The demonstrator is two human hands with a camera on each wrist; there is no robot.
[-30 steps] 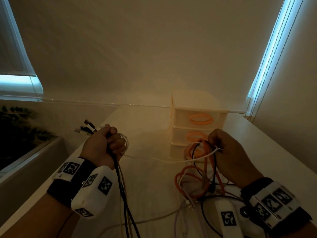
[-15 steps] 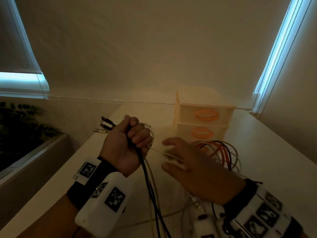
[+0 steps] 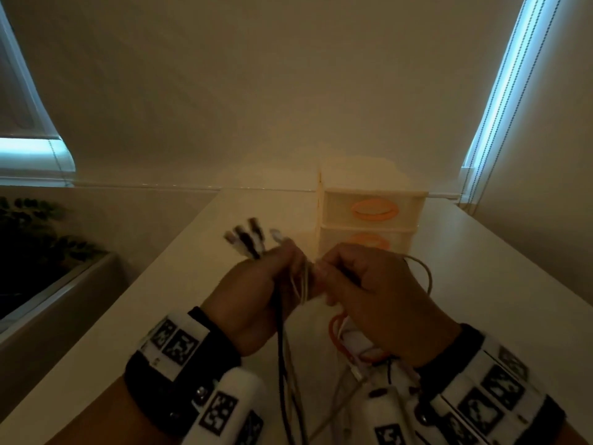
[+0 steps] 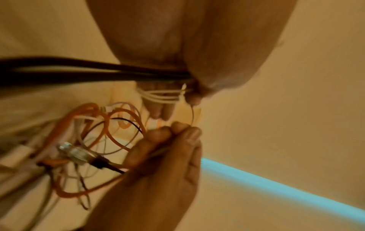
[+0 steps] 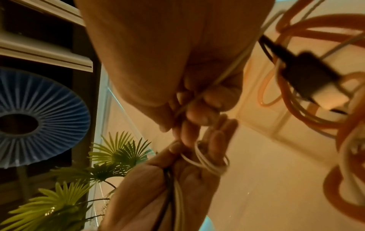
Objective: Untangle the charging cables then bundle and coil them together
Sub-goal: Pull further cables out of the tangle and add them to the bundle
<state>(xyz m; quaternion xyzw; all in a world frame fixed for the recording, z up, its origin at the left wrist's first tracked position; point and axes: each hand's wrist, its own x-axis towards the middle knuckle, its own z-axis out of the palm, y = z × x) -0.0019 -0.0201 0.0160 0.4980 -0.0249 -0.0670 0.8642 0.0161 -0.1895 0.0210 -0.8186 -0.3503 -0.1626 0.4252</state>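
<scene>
Smooth rubbery orange cable, shiny metal plug, translucent plastic drawers, matt white table.

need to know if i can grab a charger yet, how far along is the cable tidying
About midway. Done: several cable ends are gathered in the left hand. In hand: the right hand pinches a white cable looped around the left fingers. Left: the orange cable and others are loose, uncoiled.
</scene>
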